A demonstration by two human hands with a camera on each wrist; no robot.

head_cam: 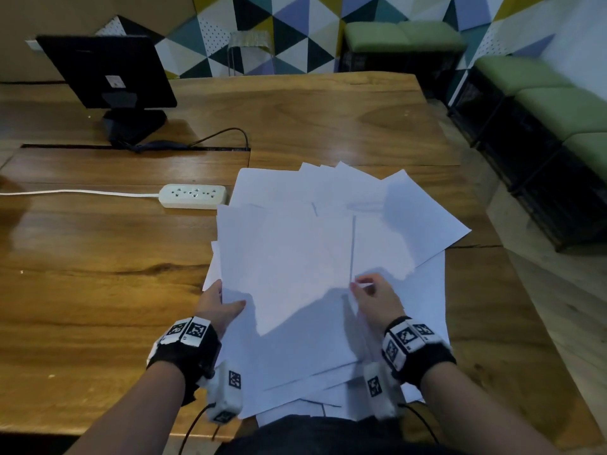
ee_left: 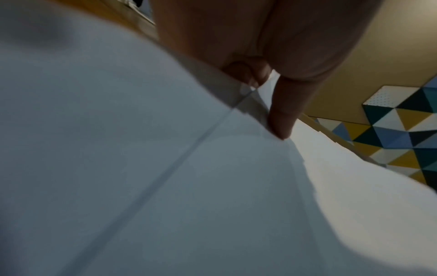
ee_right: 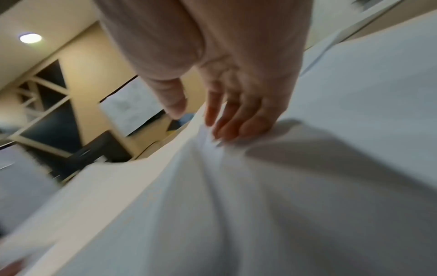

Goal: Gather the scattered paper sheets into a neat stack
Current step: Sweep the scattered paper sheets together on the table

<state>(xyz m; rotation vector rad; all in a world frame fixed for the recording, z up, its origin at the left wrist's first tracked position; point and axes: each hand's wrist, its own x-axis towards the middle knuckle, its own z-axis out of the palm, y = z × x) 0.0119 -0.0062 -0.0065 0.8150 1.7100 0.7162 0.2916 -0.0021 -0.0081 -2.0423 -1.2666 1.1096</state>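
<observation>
— What is the table (head_cam: 98, 257) made of?
— Wood, varnished and glossy, with strong grain. The sheets (head_cam: 295, 251) on it are thin, smooth, matt white paper.
— And left of the sheets?
— A power strip (head_cam: 192, 196) of smooth white plastic; beyond it, a matt black monitor (head_cam: 105, 70).

wall (head_cam: 295, 31): geo triangle panels | wood table (head_cam: 98, 290) | green benches (head_cam: 404, 36) rt

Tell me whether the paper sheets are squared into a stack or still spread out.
Spread out. The paper sheets overlap at differing angles, corners fanning outward across the table.
</observation>
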